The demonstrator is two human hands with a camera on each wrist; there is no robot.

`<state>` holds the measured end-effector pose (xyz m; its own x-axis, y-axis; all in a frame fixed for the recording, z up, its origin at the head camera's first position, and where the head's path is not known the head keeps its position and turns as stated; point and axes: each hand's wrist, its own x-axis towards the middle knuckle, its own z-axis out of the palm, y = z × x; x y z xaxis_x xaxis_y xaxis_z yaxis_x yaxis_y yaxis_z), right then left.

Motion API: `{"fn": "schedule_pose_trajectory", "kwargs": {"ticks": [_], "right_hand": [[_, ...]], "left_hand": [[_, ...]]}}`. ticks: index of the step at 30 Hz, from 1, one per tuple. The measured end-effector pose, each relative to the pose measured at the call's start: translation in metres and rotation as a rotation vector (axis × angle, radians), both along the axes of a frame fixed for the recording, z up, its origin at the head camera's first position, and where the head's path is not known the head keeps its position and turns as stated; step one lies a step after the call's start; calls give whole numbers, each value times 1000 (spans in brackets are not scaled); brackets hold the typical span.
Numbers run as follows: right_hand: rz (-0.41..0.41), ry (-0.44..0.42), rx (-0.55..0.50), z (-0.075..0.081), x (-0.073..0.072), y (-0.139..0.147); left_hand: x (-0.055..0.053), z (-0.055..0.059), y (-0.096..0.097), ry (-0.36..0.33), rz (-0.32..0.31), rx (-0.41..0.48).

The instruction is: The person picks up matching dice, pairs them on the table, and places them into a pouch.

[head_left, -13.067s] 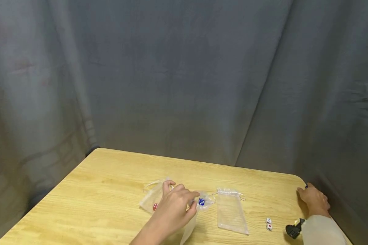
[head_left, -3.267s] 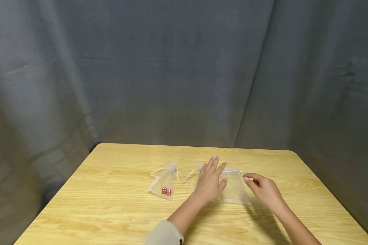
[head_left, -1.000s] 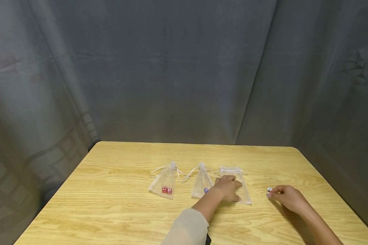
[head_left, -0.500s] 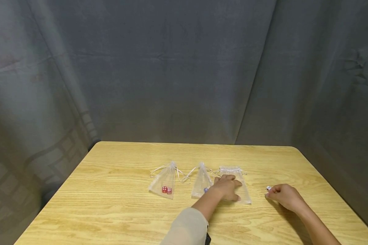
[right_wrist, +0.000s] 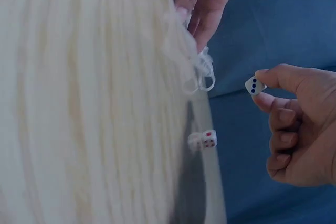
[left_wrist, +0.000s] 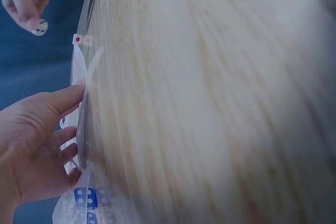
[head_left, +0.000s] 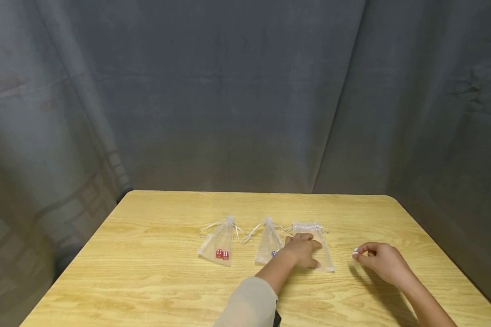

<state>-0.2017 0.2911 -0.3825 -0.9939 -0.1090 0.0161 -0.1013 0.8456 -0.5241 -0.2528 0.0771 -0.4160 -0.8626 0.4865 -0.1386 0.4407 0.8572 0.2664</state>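
Observation:
My right hand [head_left: 386, 263] pinches a white die [right_wrist: 254, 85] between thumb and fingertip, raised over the table to the right of the bags. A second white die [right_wrist: 209, 138], showing a red dot, sits on the tabletop; the right hand hides it in the head view. My left hand [head_left: 302, 250] rests on the rightmost sheer drawstring bag [head_left: 326, 261], fingers spread. This bag lies flat with its mouth toward the far side. Beside it, a gathered bag [head_left: 267, 240] holds blue dice [left_wrist: 85, 198], partly behind the left wrist.
Farther left lies another gathered sheer bag [head_left: 214, 245] with two red dice [head_left: 222, 254] inside. Its white cords [head_left: 245, 238] trail toward the middle bag. Grey curtains [head_left: 229, 100] hang behind the wooden table [head_left: 155, 281] and at both sides.
Since 13.1 s ago the blue-dice bag has been gathered at its mouth. In the last second my right hand has picked up a white die and lifted it; my left hand has stayed put.

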Motion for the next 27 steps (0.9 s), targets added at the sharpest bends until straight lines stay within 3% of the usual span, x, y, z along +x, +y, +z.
{"fn": "schedule_pose_trajectory", "kwargs": {"ticks": [7,18,21,27], "right_hand": [[-1,81,-21,11,11,-14],[55,122,-71,20,27,-40],[102,108,-82,18,31,-49],[295,63,-74,5,36,-72]], "left_hand": [[0,-2,-1,6,-7,3],[-1,-2,0,17,-7,1],[-1,-2,0,19,-5,5],[0,-2,-1,24,4,1]]}}
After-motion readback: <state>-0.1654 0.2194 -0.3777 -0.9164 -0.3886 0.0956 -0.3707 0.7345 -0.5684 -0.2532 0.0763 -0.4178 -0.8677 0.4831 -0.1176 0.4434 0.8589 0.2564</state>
